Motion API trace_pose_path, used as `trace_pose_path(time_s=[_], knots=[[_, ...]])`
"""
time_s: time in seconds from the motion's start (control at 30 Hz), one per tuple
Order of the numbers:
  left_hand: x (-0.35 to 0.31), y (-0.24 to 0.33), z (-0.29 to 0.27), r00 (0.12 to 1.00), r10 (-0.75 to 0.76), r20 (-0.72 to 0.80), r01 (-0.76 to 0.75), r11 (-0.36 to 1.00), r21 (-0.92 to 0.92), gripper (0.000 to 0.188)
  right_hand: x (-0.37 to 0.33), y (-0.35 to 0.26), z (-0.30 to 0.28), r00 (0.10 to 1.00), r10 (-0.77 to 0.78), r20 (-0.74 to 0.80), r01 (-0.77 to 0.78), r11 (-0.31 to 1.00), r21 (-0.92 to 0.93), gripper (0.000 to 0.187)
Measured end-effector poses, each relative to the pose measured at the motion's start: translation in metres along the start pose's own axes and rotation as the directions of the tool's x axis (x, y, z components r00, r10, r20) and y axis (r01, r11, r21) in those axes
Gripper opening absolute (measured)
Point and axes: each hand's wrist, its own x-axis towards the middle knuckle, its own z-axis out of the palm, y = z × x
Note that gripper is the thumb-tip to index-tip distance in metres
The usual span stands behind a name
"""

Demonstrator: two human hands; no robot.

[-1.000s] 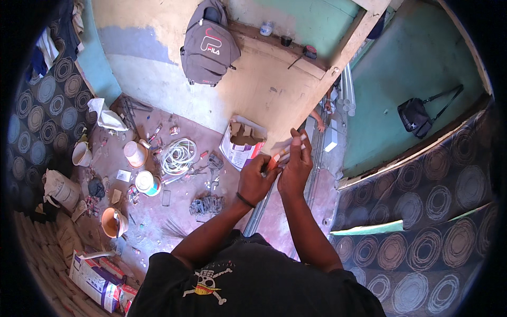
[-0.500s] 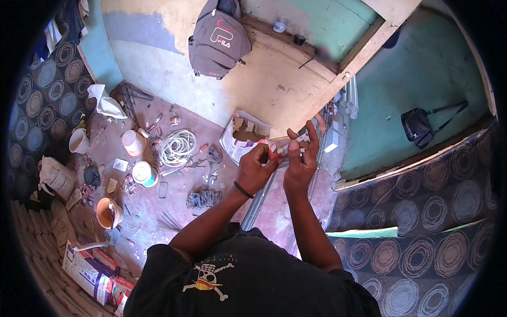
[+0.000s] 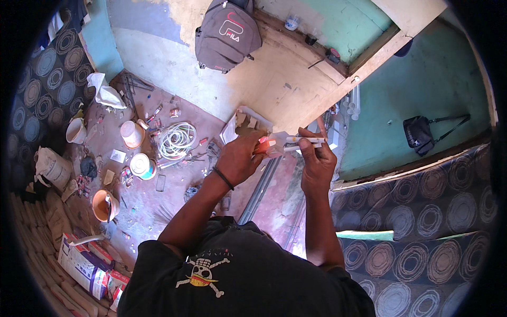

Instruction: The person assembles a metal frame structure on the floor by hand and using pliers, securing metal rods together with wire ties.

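Reddish, dusty floor (image 3: 145,211) spreads below painted walls, littered with buckets and scraps. Near the middle of the view, the person's left hand (image 3: 238,158) is closed around an orange packet (image 3: 264,146), its thumb and fingers bent tightly over it. The right hand (image 3: 320,162) pinches slim white sticks (image 3: 304,140) narrowly between thumb and fingers, their ends pointing toward the packet; whether they touch it cannot be told. Both hands are raised, with a cardboard box (image 3: 229,131) seen just beyond the left one and grey metal bars (image 3: 258,191) below the gap between them. Farther left lie a coiled pale hose (image 3: 177,141) and an orange bucket (image 3: 100,204). Above hangs a grey backpack (image 3: 227,45).
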Motion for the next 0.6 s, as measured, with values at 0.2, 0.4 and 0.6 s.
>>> trace_pose_path(time_s=[0.2, 0.4, 0.6], knots=[[0.004, 0.004, -0.009, 0.971, -0.128, 0.203, 0.152, 0.983, -0.107, 0.068, -0.008, 0.006, -0.001, 0.979, 0.204, -0.013, -0.199, 0.964, 0.178, 0.024], [0.011, 0.003, -0.002, 0.976, 0.075, 0.203, -0.033, 0.979, -0.202, 0.064, -0.002, 0.035, -0.027, 0.997, 0.046, 0.069, -0.047, 0.999, 0.003, 0.024], [0.013, 0.013, -0.006, 0.975, -0.026, 0.220, 0.046, 0.995, -0.087, 0.049, 0.015, -0.008, -0.035, 0.923, 0.289, 0.254, -0.244, 0.950, -0.193, 0.021]])
